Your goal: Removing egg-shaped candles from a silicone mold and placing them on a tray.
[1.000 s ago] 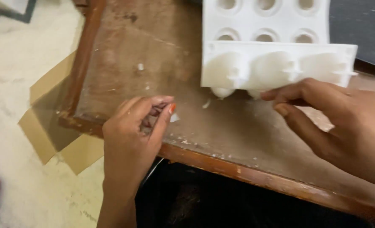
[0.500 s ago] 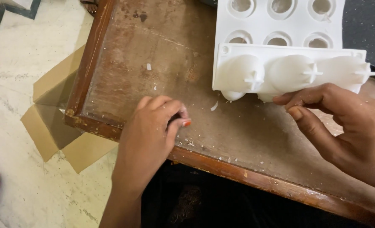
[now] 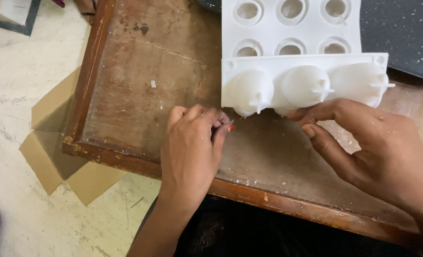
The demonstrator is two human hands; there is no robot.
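A white rubbery mould (image 3: 292, 28) with round cavities lies on a worn wooden board (image 3: 164, 71). Its front strip (image 3: 306, 83) carries three domed shapes with small cross-shaped nubs. My right hand (image 3: 378, 152) comes in from the right, and its forefinger and thumb pinch the lower edge of the middle dome. My left hand (image 3: 192, 147) rests on the board just below the left dome, fingers curled tight with the tips pressed together. I cannot tell if anything tiny is between them.
The board has a raised dark wooden rim (image 3: 92, 71) along the left and front. Flattened cardboard (image 3: 49, 143) lies on the pale stone floor to the left. A dark speckled mat (image 3: 402, 33) sits at the upper right. White crumbs dot the board.
My left hand has moved right across the board to just under the left dome, with its fingers curled tighter. My right hand has stayed at the mould's front edge.
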